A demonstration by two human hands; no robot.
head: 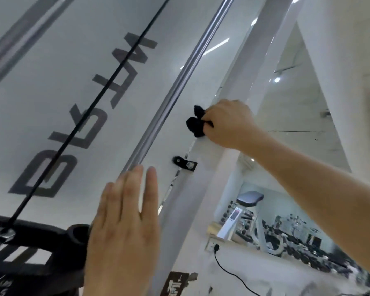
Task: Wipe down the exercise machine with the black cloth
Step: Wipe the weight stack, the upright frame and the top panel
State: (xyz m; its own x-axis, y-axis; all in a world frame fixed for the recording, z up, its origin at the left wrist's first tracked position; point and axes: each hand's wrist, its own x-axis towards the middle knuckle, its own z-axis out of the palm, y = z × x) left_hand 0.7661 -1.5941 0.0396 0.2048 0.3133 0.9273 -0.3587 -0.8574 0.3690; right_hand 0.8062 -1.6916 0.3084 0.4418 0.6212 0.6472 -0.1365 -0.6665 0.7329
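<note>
The exercise machine's (94,71) white panel runs long on a slant, bottom-left up to top-right, and a chrome rod (179,82) and thin black cable (90,107) follow the same line. Right hand (229,124) has the black cloth (195,124) bunched in curled fingers against the white frame post (239,67), just above a small black bracket (184,164). Left hand (124,227) is flat, fingers straight, blocking the rod's lower end.
</note>
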